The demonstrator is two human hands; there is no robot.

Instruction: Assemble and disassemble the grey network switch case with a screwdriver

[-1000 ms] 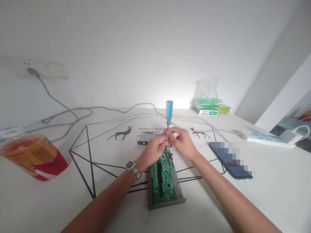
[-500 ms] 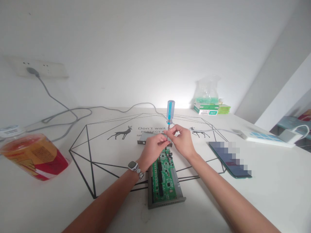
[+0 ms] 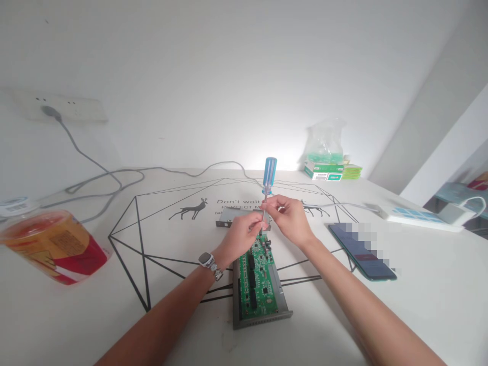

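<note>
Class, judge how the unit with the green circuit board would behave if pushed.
The unit is probably stiff, given its metal-looking frame. Its green circuit board seems fragile, its small components exposed. Tipping looks unlikely, since it lies low and flat.

White bench (image 3: pixel 427 305) had black line art and printed deer (image 3: pixel 193 209). I saw a drink bottle (image 3: pixel 57 246), orange-red label, far left. Grey cable (image 3: pixel 231 162) ran from the wall socket (image 3: pixel 89 109) along the back to a white power strip (image 3: pixel 414 216) at right, white adapter (image 3: pixel 457 214) on it. Phone (image 3: pixel 356 254) lay nearer. Clear bag (image 3: pixel 324 140) sat on green-white boxes (image 3: pixel 324 172) beside yellow-green packets (image 3: pixel 351 173).
</note>
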